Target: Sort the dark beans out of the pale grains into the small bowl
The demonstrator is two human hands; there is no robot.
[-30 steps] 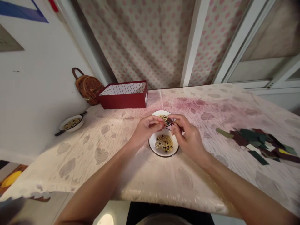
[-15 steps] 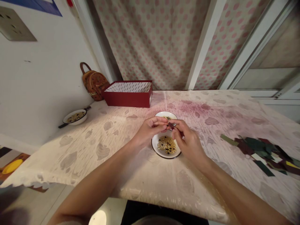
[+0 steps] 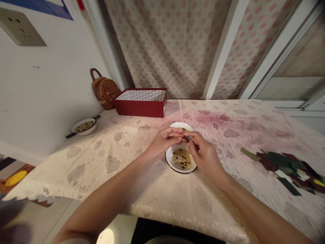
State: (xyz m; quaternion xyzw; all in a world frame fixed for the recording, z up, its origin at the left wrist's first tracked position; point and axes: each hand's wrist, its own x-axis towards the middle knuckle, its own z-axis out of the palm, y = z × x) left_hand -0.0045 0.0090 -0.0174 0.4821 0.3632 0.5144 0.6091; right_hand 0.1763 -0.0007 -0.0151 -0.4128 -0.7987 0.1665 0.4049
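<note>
My left hand [image 3: 166,140] and my right hand [image 3: 200,145] meet fingertip to fingertip above two white bowls. Pinched between them is a small dark maroon strip [image 3: 186,138], its far parts hidden by the fingers. Below sits the near bowl [image 3: 169,162], white with a dark rim, holding yellow beads [image 3: 181,157] with some black ones among them. The far bowl [image 3: 175,125] stands just behind my fingers, partly covered by them, with similar yellow and black beads inside.
At the right lies a pile of green, maroon and white strips [image 3: 284,164]. A red open box [image 3: 141,107] and a brown mini backpack [image 3: 105,89] stand at the back left. Another bowl of beads [image 3: 87,131] with dark handles sits by the wall.
Both hands stay together over the bowls, with only slight finger movement around the maroon strip. The whole view has shifted a little.
</note>
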